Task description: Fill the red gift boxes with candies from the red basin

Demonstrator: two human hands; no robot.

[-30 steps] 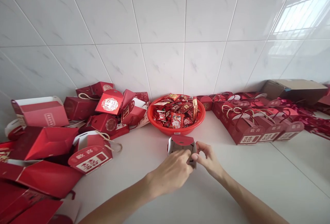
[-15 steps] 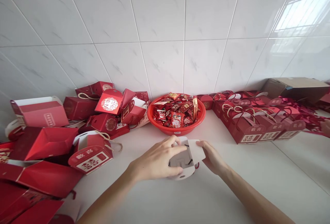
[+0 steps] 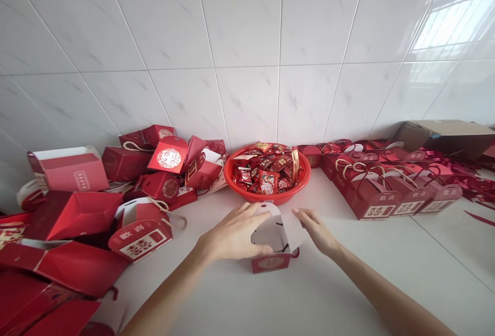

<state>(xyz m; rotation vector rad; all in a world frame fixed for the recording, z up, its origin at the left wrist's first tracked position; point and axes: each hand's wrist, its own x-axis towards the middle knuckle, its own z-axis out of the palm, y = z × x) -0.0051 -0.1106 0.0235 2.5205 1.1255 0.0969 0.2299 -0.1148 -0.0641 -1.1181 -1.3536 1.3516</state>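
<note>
A small red gift box (image 3: 270,263) with a white inside stands upright on the table in front of me, its top flaps raised. My left hand (image 3: 235,233) grips it from the left, thumb at the near side and fingers towards the far flap. At the right, the fingertips of my right hand (image 3: 312,227) are at the edge of the box's white side flap (image 3: 293,230). A dark red cord loop shows at the box's right side. Just beyond is a red plastic basin (image 3: 266,198) full of wrapped sweets (image 3: 268,181).
Red gift boxes (image 3: 73,215), some with rope handles, lie heaped on the left. Rows of gift boxes (image 3: 377,199) with handles stand at the right. Behind them are a cardboard box (image 3: 444,135) and dark red ribbons (image 3: 472,184). A tiled wall (image 3: 247,104) closes off the back.
The gift box has tilted upright, so its red near side now shows. My right hand has shifted slightly with the side flap. Another person's hand at the far right has left the view.
</note>
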